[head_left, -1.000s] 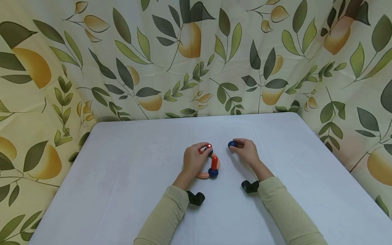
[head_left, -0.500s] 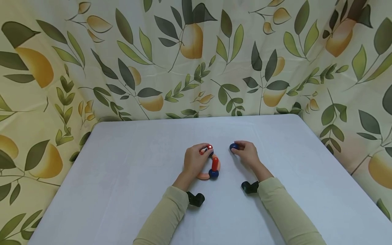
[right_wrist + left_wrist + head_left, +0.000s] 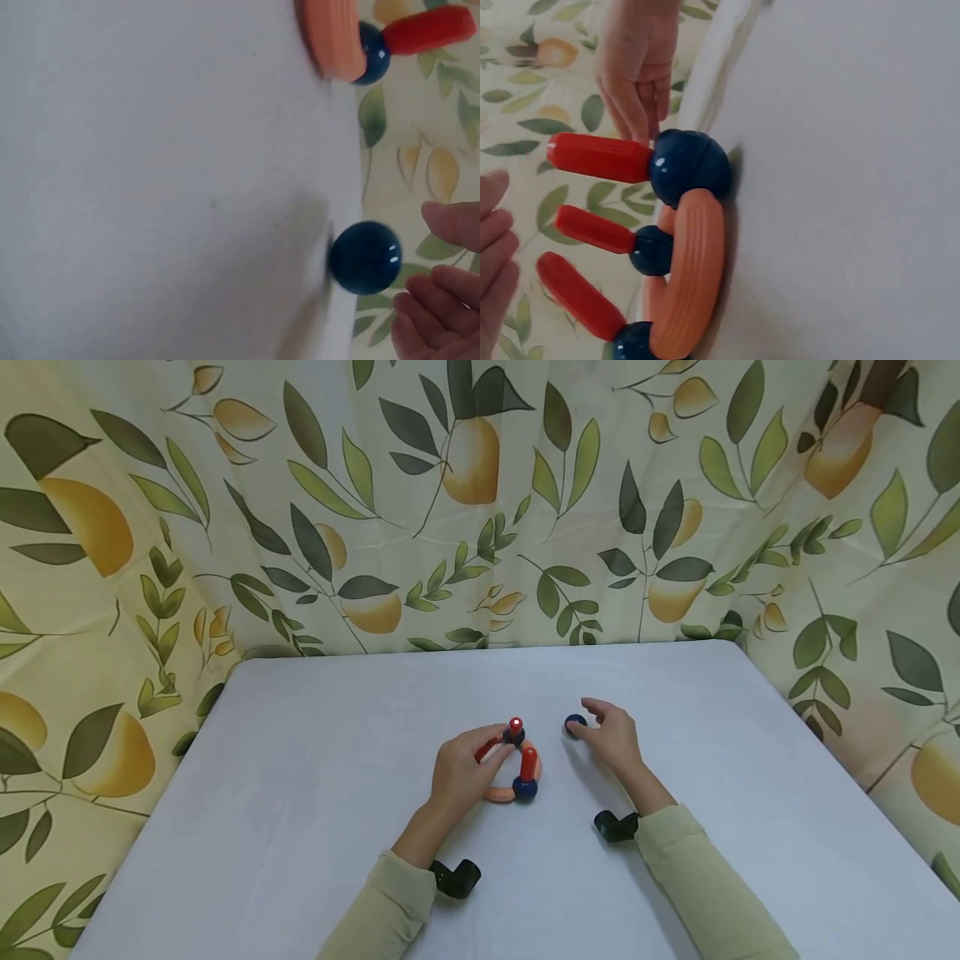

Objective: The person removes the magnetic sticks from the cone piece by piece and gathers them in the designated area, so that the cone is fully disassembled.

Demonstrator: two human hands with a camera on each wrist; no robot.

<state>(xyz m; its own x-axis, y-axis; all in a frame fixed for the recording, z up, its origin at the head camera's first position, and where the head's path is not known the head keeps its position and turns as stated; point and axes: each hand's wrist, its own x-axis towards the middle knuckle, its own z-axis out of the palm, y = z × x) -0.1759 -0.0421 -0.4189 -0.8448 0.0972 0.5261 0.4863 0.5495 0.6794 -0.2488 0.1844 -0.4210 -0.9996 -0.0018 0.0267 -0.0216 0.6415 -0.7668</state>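
Orange curved rods [image 3: 697, 277] joined by blue balls [image 3: 525, 789] form a ring lying on the table. Three red rods [image 3: 600, 157] stand up from the balls in the left wrist view. My left hand [image 3: 461, 772] is beside the ring's left side, thumb and fingers spread around a red rod [image 3: 489, 747]; the left wrist view shows the fingertips apart from the rods. To the right of the ring, a loose blue ball [image 3: 366, 257] sits on the table. My right hand [image 3: 617, 735] is just beside it with fingers spread, a small gap showing in the right wrist view.
A white cloth covers the table [image 3: 315, 793], whose far edge meets a leaf-and-fruit patterned curtain [image 3: 420, 568]. Black cameras [image 3: 456, 878] are worn at both wrists, low over the cloth.
My left hand has loosened from the red rod at the ring's far end and drawn back left and nearer. My right fingers have let go of the loose blue ball.
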